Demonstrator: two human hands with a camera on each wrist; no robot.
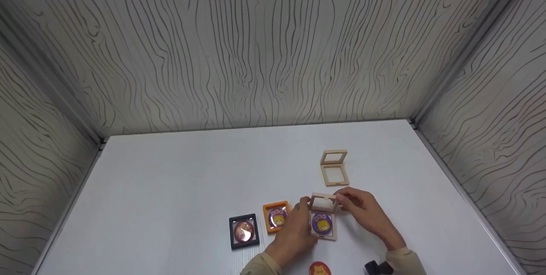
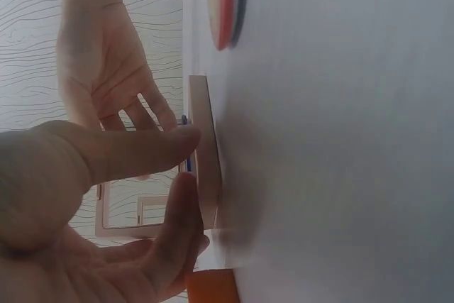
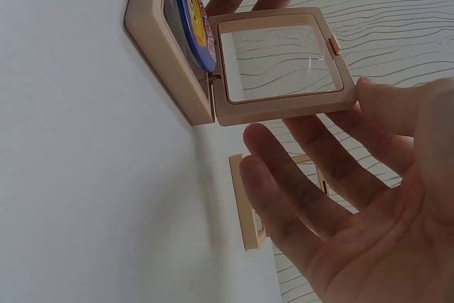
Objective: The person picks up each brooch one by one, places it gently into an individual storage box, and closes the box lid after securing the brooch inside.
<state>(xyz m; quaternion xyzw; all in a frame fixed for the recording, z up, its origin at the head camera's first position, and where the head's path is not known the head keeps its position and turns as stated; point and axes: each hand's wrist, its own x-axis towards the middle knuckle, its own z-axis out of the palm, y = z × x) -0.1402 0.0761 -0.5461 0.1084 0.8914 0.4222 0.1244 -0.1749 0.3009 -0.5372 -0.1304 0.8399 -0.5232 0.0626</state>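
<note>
A beige hinged display frame (image 1: 334, 230) lies on the table with its clear-windowed lid (image 3: 284, 111) raised. Inside its base sits a round purple badge (image 1: 322, 224) with a yellow bear on it. My left hand (image 1: 294, 230) holds the base at its left side, thumb and fingertip at the edge in the left wrist view. With thumb and fingers, my right hand (image 1: 369, 213) grips the lid's free edge. Left of the left hand is an orange frame (image 1: 268, 222) containing a similar badge, partly covered by that hand.
A second beige frame (image 1: 326, 177) stands opened farther back. A dark frame (image 1: 232, 234) with a reddish round badge lies at the left. Near the front edge are a red badge (image 1: 320, 268) and a black object (image 1: 372, 267) by the right wrist. Patterned panels (image 1: 256, 53) enclose the table.
</note>
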